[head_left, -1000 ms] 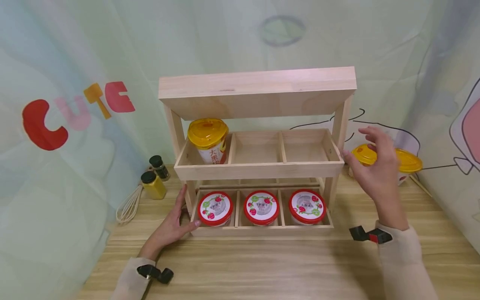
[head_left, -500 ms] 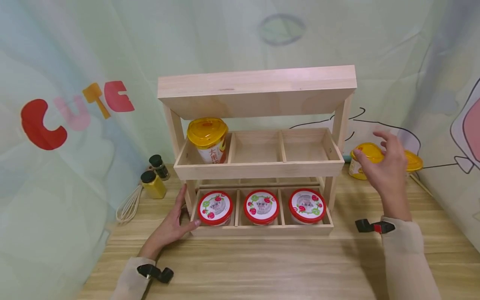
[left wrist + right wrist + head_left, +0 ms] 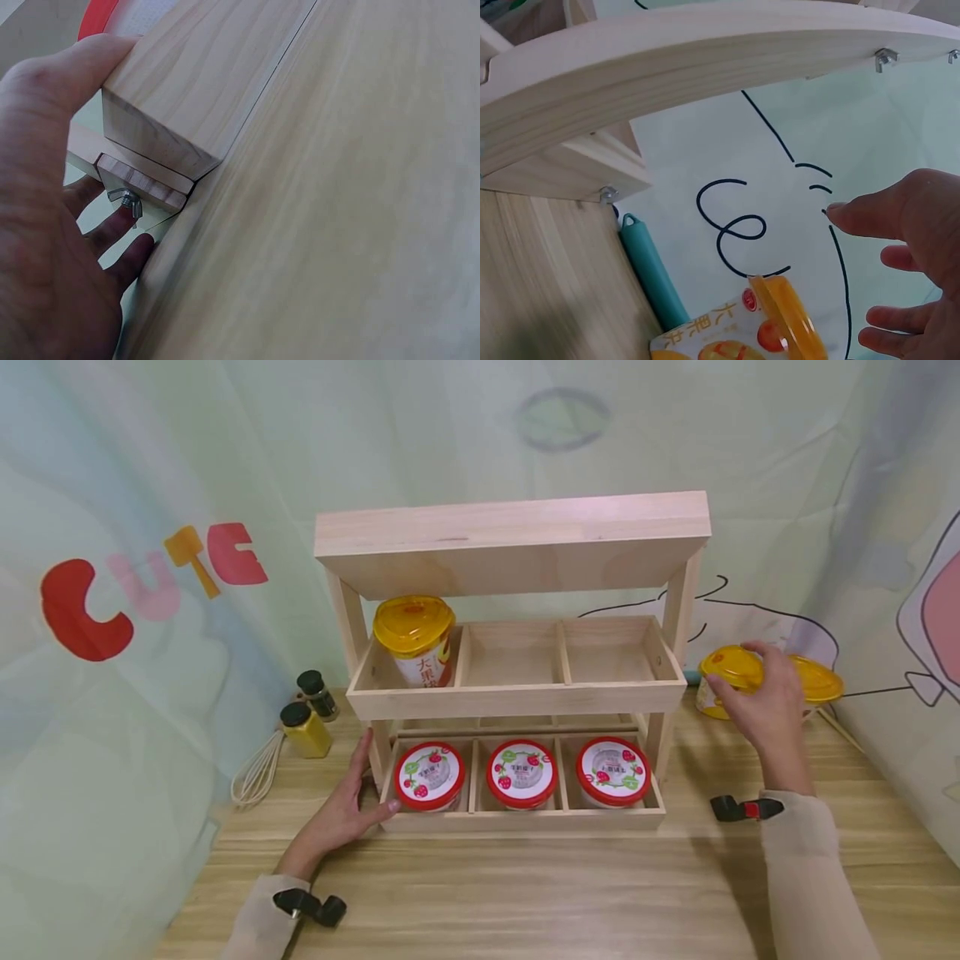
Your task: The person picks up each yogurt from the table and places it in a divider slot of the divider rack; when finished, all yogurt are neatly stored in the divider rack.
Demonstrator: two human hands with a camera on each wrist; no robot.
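A two-tier wooden rack point(image 3: 517, 702) stands upright on the table. My left hand point(image 3: 341, 814) holds its lower left corner, thumb point(image 3: 90, 64) over the tray's front corner and fingers along the outer side by a wing nut point(image 3: 127, 199). On the right, my right hand point(image 3: 765, 714) hovers at two yellow-lidded cups point(image 3: 723, 670), thumb and fingers apart. In the right wrist view the nearer cup point(image 3: 727, 330) lies below the hand, with a gap between them. Another yellow-lidded cup point(image 3: 415, 639) stands in the upper tray's left compartment. A red-rimmed tub point(image 3: 430, 777) sits in the lower left compartment.
Two more red-rimmed tubs point(image 3: 522, 774) fill the other lower compartments. Left of the rack are a yellow jar point(image 3: 306, 731), a dark-capped bottle point(image 3: 317, 696) and a coiled cord point(image 3: 257, 771). A teal stick-like object point(image 3: 652, 274) lies behind the rack's right side. Printed curtains enclose the table.
My right hand has moved from beside the upper tray's right end to the right, then down close over the yellow-lidded cups. My left hand keeps its place at the rack's corner.
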